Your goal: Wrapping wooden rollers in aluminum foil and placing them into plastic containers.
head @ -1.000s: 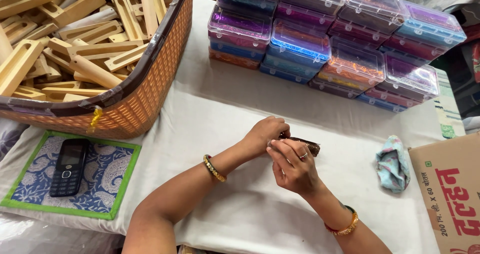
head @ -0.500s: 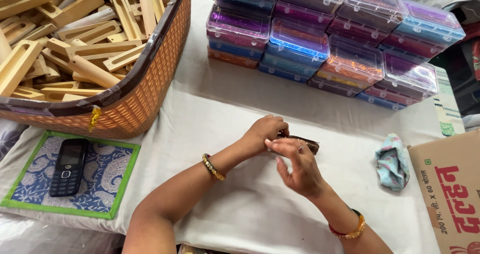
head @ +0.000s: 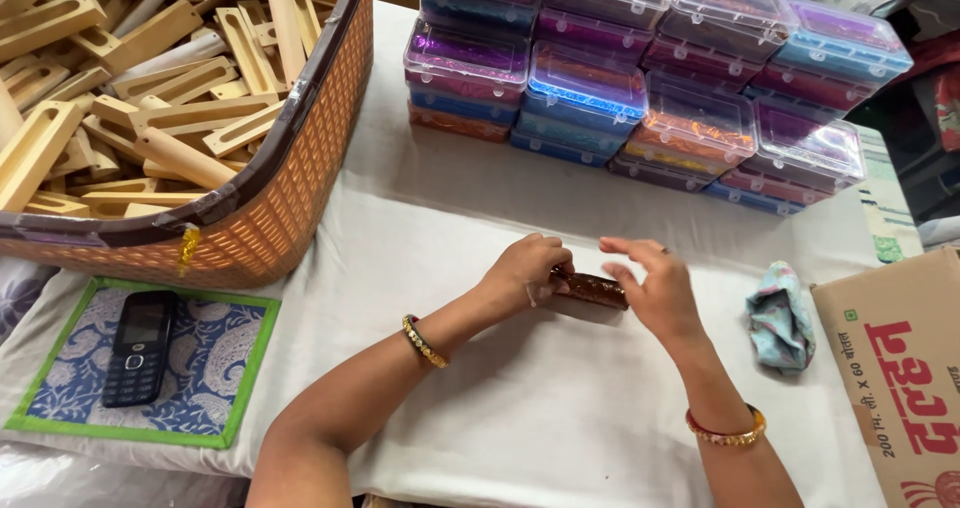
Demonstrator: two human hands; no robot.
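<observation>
- At the middle of a white cloth-covered table (head: pixel 560 408), a person's two bare hands meet over a small dark brown, glittery roll (head: pixel 590 289) that lies on the cloth.
- Left hand (head: pixel 522 273): curled over the left end of the roll, fingers bent down around it and pinching it. A gold bangle (head: pixel 424 341) sits on that wrist.
- Right hand (head: pixel 652 286): at the right end of the roll, fingers loosely spread and arched, fingertips lifted above it; the palm side seems to touch the roll's end, though contact is hard to confirm. A red and gold bangle (head: pixel 727 432) circles that wrist.
- Far left: a large orange woven basket (head: pixel 300 188) with a dark rim, filled with pale wooden slotted blocks (head: pixel 120 98) piled loosely.
- Near left: a blue patterned mat with a green border (head: pixel 210 368), with a black keypad phone (head: pixel 137 348) lying on it.
- Far side, centre to right: stacks of clear-lidded plastic boxes (head: pixel 650 78) with shiny purple, blue, orange and pink contents, set in rows several layers high.
- Right of the hands: a crumpled pale blue printed cloth (head: pixel 782 318), well apart from the roll.
- Near right edge: a brown cardboard carton (head: pixel 900 368) with red printing, partly cut off by the frame.
</observation>
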